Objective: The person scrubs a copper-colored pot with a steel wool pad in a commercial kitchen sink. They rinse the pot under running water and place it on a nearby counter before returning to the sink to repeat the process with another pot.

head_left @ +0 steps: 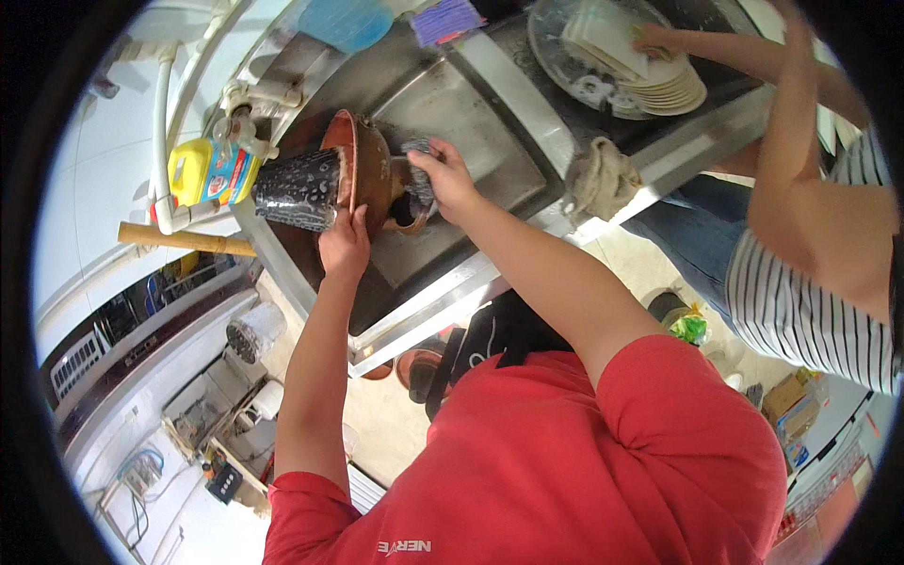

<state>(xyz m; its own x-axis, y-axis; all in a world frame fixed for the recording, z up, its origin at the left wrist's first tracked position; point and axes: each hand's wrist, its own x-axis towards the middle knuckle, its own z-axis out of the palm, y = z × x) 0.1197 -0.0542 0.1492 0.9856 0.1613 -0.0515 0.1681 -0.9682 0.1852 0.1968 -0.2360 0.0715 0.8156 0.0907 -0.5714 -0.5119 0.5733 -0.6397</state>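
Observation:
My left hand (345, 244) grips the rim of a copper-coloured metal hot pot (371, 166), tilted on its side over a steel sink (459, 127). From the pot's rim a black, soap-streaked tapered part (296, 189) points left; at its other end is a ring-like base (408, 224) with an opening. My right hand (452, 180) holds a grey scouring pad (419, 166) against or close beside the base end; exact contact cannot be told. A grey-beige cloth (604, 180) hangs over the sink's front edge, right of my right hand.
A co-worker's hand (657, 41) touches white plates (664, 88) in a large metal basin (547, 53) at the right. A yellow detergent jug (212, 171), pipes with taps (258, 95) and a bamboo pole (183, 239) stand left. A purple sponge cloth (446, 21) lies behind the sink.

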